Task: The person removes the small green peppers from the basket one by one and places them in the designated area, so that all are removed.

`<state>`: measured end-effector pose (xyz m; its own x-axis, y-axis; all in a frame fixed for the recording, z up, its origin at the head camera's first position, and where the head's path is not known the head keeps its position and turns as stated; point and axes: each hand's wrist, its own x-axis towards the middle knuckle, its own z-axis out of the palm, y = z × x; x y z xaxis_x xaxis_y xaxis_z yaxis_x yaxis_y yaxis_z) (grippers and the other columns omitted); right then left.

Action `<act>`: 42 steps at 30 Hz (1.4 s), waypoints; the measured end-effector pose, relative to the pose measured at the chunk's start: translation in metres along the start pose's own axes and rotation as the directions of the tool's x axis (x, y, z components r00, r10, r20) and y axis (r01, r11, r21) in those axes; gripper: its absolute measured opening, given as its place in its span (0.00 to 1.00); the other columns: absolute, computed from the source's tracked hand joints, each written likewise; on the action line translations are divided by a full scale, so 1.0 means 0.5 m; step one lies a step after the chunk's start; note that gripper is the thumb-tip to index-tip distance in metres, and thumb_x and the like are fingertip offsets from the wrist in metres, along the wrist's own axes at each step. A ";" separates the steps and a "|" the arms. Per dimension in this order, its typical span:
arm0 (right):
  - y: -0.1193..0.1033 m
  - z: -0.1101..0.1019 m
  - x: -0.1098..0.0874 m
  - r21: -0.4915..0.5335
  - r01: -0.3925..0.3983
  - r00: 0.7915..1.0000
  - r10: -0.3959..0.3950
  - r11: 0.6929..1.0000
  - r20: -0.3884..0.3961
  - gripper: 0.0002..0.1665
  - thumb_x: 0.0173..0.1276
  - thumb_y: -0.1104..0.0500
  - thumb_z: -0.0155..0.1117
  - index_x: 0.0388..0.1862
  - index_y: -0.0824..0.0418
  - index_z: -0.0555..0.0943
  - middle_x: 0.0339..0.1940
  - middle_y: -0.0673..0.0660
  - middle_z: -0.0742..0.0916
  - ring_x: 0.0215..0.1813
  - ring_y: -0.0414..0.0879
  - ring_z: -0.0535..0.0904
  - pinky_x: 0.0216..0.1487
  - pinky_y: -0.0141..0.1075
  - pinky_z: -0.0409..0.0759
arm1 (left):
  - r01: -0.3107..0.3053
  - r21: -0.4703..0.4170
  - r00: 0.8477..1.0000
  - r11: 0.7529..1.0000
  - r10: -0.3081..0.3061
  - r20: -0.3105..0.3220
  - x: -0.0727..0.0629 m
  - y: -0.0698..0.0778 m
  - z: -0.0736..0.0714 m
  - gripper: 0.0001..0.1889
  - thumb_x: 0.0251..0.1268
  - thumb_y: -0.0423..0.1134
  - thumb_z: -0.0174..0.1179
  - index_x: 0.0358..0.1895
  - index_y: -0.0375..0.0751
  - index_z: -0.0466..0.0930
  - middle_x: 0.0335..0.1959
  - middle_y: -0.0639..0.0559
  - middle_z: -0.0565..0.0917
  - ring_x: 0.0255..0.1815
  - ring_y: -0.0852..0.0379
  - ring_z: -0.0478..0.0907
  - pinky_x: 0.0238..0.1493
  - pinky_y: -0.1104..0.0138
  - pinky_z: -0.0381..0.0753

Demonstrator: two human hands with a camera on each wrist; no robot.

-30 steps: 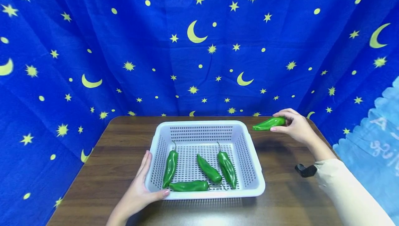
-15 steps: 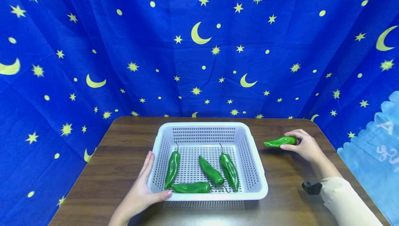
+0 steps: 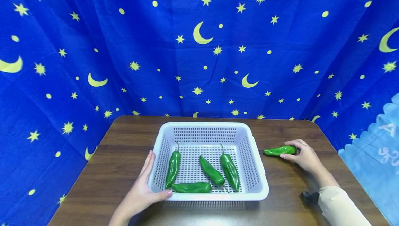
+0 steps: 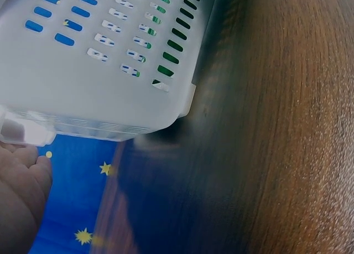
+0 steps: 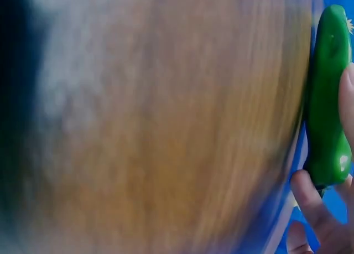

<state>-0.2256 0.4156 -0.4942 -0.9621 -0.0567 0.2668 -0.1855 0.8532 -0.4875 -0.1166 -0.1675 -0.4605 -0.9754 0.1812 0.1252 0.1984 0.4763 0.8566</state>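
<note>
My right hand [image 3: 305, 158] holds a glossy green pepper [image 3: 275, 151] between thumb and fingers, low over the table to the right of the basket, its pointed tip towards the left. In the right wrist view the same pepper [image 5: 327, 99] runs along the right edge, with the fingers [image 5: 312, 204] around its stem end. A white perforated plastic basket [image 3: 215, 196] stands in the middle of the table. My left hand [image 3: 140, 189] grips its near left corner, thumb on the front rim and fingers along the left side. Inside lie several green peppers [image 3: 230, 172].
The brown wooden table [image 3: 103, 177] reaches back to a blue curtain [image 3: 149, 38] with yellow stars and moons. A light blue scalloped cloth [image 3: 380, 146] hangs at the right. A black strap piece [image 3: 309, 198] sits beside the right sleeve [image 3: 339, 207].
My right hand has come down and slightly to the right with the pepper, from higher near the table's back edge. The left hand keeps its hold on the basket. The head view has shifted slightly.
</note>
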 end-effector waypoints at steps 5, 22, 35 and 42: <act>-0.003 -0.002 0.003 -0.001 0.027 0.999 -0.027 1.000 0.019 0.36 0.50 0.44 0.81 0.54 0.61 0.83 0.52 0.63 0.82 0.40 0.42 0.71 0.34 0.28 0.68 | 0.007 0.000 1.000 1.000 -0.007 -0.001 -0.004 0.000 -0.001 0.69 0.40 0.45 0.81 0.81 0.44 0.37 0.83 0.47 0.33 0.80 0.29 0.36 0.70 0.28 0.44; -0.252 -0.050 0.129 0.149 0.270 0.962 -0.260 0.951 -0.081 0.38 0.51 0.53 0.82 0.62 0.58 0.79 0.48 0.55 0.84 0.27 0.39 0.72 0.26 0.28 0.71 | 0.022 -0.002 1.000 1.000 -0.022 0.002 -0.015 0.002 -0.006 0.68 0.41 0.44 0.80 0.81 0.43 0.36 0.83 0.47 0.32 0.80 0.28 0.37 0.70 0.29 0.46; -0.519 0.031 0.199 0.380 0.386 0.883 -0.456 0.840 0.111 0.41 0.52 0.50 0.81 0.66 0.52 0.76 0.52 0.54 0.85 0.32 0.45 0.77 0.34 0.34 0.77 | 0.010 -0.036 1.000 0.999 -0.010 0.022 -0.001 0.012 -0.007 0.69 0.42 0.43 0.80 0.81 0.46 0.34 0.83 0.46 0.31 0.80 0.29 0.36 0.71 0.31 0.45; -0.585 0.128 0.182 0.411 0.432 0.792 -0.556 0.803 0.252 0.43 0.52 0.47 0.80 0.66 0.56 0.75 0.54 0.55 0.84 0.33 0.46 0.78 0.35 0.33 0.80 | 0.002 -0.041 1.000 0.999 -0.001 0.022 -0.001 0.013 -0.002 0.69 0.42 0.43 0.80 0.81 0.45 0.35 0.83 0.45 0.31 0.81 0.30 0.36 0.72 0.32 0.45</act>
<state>-0.2717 0.1278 -0.3803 -0.7095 -0.6496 0.2731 -0.6471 0.4471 -0.6175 -0.1149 -0.1655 -0.4546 -0.9733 0.1996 0.1136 0.1927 0.4409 0.8766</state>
